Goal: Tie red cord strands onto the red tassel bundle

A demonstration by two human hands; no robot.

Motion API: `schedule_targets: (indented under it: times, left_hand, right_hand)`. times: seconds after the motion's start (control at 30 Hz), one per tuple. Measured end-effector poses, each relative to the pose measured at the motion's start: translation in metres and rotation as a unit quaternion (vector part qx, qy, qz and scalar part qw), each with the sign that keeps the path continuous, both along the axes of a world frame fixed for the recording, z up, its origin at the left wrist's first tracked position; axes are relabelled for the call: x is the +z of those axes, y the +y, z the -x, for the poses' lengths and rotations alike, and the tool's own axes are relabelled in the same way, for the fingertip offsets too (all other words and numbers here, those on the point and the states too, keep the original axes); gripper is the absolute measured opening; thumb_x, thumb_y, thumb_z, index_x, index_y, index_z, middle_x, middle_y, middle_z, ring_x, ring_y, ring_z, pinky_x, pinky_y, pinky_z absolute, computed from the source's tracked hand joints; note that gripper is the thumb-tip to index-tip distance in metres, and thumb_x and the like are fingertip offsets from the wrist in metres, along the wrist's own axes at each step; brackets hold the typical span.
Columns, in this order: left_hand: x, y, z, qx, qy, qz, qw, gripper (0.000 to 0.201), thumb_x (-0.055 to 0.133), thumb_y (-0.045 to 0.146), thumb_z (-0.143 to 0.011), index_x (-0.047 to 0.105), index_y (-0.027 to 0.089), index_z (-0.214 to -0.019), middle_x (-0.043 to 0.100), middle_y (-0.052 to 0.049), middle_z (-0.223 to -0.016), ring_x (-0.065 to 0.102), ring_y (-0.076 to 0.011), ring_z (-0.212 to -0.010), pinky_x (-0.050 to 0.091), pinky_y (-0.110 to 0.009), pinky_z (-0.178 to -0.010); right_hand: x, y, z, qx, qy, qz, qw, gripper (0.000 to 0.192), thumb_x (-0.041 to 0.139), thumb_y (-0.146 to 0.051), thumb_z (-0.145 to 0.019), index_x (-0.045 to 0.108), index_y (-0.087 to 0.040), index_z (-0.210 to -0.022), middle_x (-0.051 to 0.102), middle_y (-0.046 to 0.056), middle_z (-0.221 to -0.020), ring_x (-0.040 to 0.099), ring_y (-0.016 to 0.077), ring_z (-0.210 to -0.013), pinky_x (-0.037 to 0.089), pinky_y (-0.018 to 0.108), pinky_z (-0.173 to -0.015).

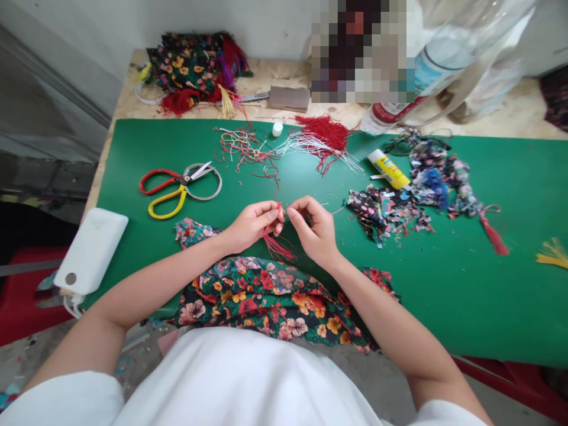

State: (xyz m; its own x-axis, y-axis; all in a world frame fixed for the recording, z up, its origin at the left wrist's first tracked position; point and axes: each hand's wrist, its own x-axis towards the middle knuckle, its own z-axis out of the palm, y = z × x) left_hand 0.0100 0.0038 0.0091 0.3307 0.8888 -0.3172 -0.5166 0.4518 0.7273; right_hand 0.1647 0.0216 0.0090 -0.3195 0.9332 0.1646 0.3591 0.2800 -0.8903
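My left hand (pixel 252 225) pinches the top of a small red tassel (pixel 276 245) whose threads hang down toward me. Just to its right, my right hand (pixel 313 228) has thumb and forefinger pinched together at the tassel's head, perhaps on a fine thread or needle; I cannot tell which. Both hands hover over the green mat (pixel 444 284). A piece of floral fabric (pixel 270 299) lies under my wrists at the mat's near edge.
Red and yellow scissors (pixel 177 184) lie to the left, with a white power bank (pixel 91 248) at the table edge. Red and white threads (pixel 317 139), a glue tube (pixel 389 170), fabric scraps (pixel 390 210), a finished red tassel (pixel 493 234) and a plastic bottle (pixel 426 71) lie beyond.
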Motion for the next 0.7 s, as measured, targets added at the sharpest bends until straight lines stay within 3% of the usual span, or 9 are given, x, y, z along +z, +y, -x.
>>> schedule_targets:
  times: [0.3,0.5,0.7]
  left_hand:
    - [-0.004,-0.002,0.001,-0.017,0.017,-0.012,1.0,0.031,0.069,0.04,-0.074,0.051,0.014,-0.076,0.05,0.005,-0.056,0.044,-0.0034,-0.044,0.031,-0.018,-0.045]
    - [-0.01,-0.003,0.0,-0.028,0.031,-0.038,0.998,0.032,0.068,0.042,-0.076,0.051,0.015,-0.077,0.049,0.005,-0.057,0.039,-0.0017,-0.044,0.028,-0.017,-0.045]
    - [-0.009,-0.002,0.0,-0.022,0.035,-0.034,0.999,0.032,0.069,0.041,-0.075,0.052,0.014,-0.078,0.047,0.006,-0.057,0.035,-0.001,-0.043,0.025,-0.017,-0.044]
  right_hand:
    - [0.004,-0.002,-0.001,0.029,-0.022,-0.083,0.996,0.023,0.052,-0.037,-0.088,0.059,-0.02,-0.074,0.051,-0.001,-0.059,0.045,0.0131,-0.06,0.04,0.03,-0.064]
    - [0.002,-0.002,-0.001,0.0,-0.073,-0.149,0.986,0.025,0.051,-0.037,-0.09,0.065,-0.021,-0.077,0.042,-0.003,-0.053,0.042,0.0127,-0.056,0.038,0.03,-0.064]
    - [0.004,-0.003,-0.001,-0.02,-0.119,-0.143,0.982,0.028,0.049,-0.04,-0.09,0.066,-0.022,-0.077,0.041,-0.003,-0.053,0.041,0.0133,-0.057,0.037,0.03,-0.066]
